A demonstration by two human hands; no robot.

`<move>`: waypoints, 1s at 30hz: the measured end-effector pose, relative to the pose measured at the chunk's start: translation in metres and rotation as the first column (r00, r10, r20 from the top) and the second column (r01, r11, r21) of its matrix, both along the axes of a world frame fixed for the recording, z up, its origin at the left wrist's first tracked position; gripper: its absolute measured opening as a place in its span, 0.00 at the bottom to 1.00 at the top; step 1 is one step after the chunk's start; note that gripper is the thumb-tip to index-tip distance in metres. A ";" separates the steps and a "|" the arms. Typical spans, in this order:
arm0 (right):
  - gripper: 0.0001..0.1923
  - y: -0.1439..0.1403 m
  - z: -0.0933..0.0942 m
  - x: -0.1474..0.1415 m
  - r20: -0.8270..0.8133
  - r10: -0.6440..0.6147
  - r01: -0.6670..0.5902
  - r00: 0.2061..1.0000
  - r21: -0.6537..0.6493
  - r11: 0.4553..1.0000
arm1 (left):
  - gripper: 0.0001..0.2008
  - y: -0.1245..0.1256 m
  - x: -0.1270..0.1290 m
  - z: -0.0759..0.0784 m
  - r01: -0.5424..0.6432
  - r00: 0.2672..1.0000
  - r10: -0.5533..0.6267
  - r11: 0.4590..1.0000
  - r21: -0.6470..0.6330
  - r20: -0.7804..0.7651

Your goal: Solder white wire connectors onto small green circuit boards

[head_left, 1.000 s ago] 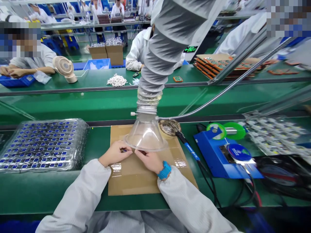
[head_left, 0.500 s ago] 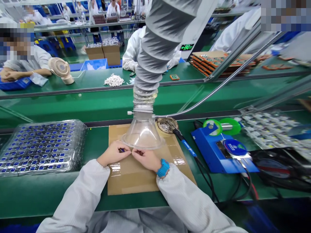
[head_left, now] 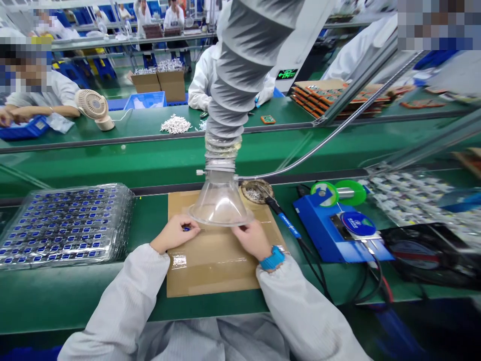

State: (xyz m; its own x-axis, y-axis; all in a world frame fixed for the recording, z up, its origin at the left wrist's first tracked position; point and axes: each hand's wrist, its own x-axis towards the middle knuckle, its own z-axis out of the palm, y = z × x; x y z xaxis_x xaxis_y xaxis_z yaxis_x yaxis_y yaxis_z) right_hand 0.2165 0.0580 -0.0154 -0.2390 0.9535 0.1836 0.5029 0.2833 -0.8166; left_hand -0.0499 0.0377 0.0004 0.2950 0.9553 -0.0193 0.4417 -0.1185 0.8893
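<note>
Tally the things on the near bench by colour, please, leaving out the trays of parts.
Blue: 2, solder station and iron handle
Green: 2, spool discs
Brown: 1, cardboard sheet
Clear: 1, fume hood
Total: 6

**Two hands low in front, set apart**

Both arms, in white sleeves, reach forward from the bottom of the view. The left hand [head_left: 175, 233] rests knuckles up, its fingers [head_left: 190, 228] pinched together at the tips. The right hand [head_left: 251, 238], a blue band at its wrist, lies apart from it, fingers curled inward.
</note>
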 end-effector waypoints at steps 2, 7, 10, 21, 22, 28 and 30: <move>0.16 -0.004 -0.003 0.022 0.065 -0.062 0.058 0.996 0.060 0.996 | 0.09 -0.001 0.000 -0.003 -0.019 1.000 0.019 1.000 -0.002 0.011; 0.21 -0.026 -0.014 0.047 0.450 -0.003 -0.104 0.893 0.212 0.972 | 0.08 0.000 0.001 -0.007 -0.094 0.995 0.095 0.990 0.101 -0.005; 0.25 -0.030 -0.018 0.042 0.574 -0.007 -0.125 0.819 0.190 0.974 | 0.08 0.004 0.003 -0.009 -0.137 0.987 0.151 0.968 0.213 -0.052; 0.26 -0.018 -0.024 0.041 0.550 0.025 -0.156 0.835 0.191 0.969 | 0.08 0.000 -0.014 -0.016 -0.380 0.838 0.487 0.845 0.377 -0.246; 0.26 -0.018 -0.026 0.041 0.541 0.021 -0.150 0.840 0.196 0.969 | 0.08 -0.007 -0.021 -0.017 -0.419 0.814 0.525 0.828 0.373 -0.250; 0.24 -0.019 -0.029 0.040 0.504 0.007 -0.127 0.864 0.205 0.971 | 0.09 -0.033 -0.050 -0.018 -0.465 0.686 0.578 0.815 0.344 -0.442; 0.24 -0.018 -0.030 0.041 0.490 0.010 -0.128 0.872 0.209 0.969 | 0.10 -0.024 -0.056 -0.014 -0.549 0.585 0.637 0.767 0.333 -0.502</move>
